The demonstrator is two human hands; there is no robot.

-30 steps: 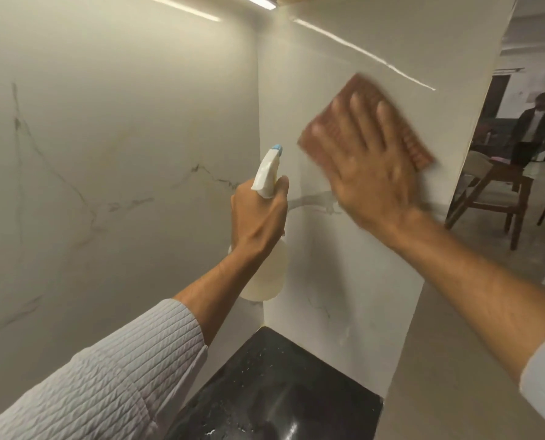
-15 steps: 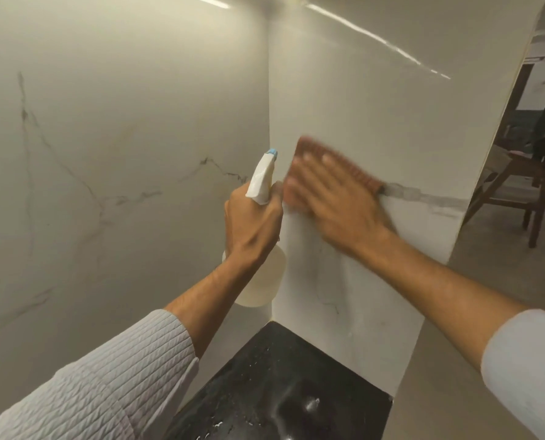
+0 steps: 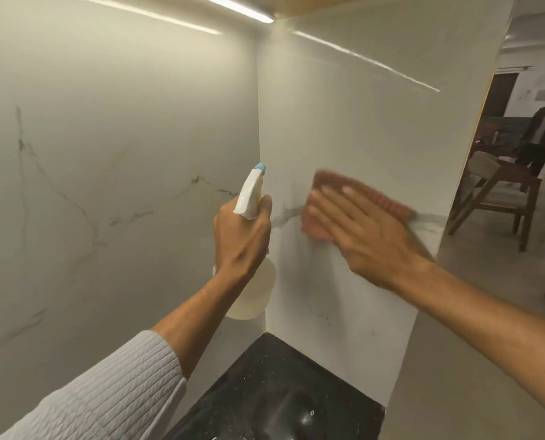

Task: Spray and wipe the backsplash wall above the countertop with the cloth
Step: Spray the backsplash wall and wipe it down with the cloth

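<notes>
The backsplash is pale marble with dark veins: a long left wall (image 3: 115,160) and a right end panel (image 3: 376,128) that meet in a corner. My right hand (image 3: 366,230) lies flat with spread fingers, pressing a reddish-brown cloth (image 3: 353,188) against the right panel at mid height. The cloth is blurred and mostly covered by the hand. My left hand (image 3: 242,236) grips a white spray bottle (image 3: 249,198) with a blue nozzle tip, held upright just left of the corner. Its pale round body shows below the fist.
A black countertop (image 3: 265,392) with water drops lies below the corner. A light strip (image 3: 233,9) runs under the cabinet above. Past the panel's right edge are a wooden chair (image 3: 499,192) and table, and a person (image 3: 544,128) standing far back.
My right hand swept the cloth down and left toward the corner, then slid it a little back to the right. The left hand stayed put with the bottle.
</notes>
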